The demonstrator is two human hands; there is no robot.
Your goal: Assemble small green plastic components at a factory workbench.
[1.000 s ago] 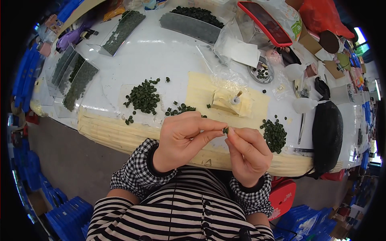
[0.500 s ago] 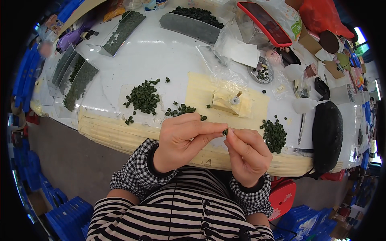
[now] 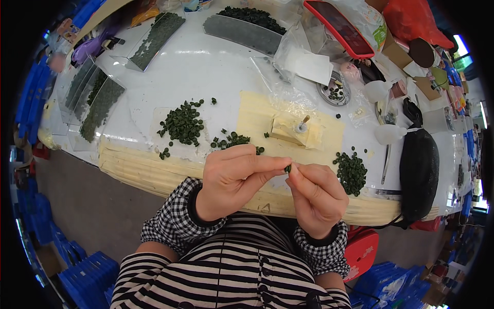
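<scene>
Green piece (image 3: 287, 169) between the fingers (image 3: 275, 164)

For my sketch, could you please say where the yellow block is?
In the head view, the yellow block sits right of centre on the yellow sheet, beyond the left hand and right hand.

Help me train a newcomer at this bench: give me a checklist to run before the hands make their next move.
1. Left hand pinching the small green piece: ok.
2. Right hand gripping the same piece: ok.
3. Piece undamaged: cannot tell, fingers hide much of it.
4. Left pile gathered together: not ok, a loose piece lies apart to its right.
5. Yellow block clear of both hands: ok.
</scene>
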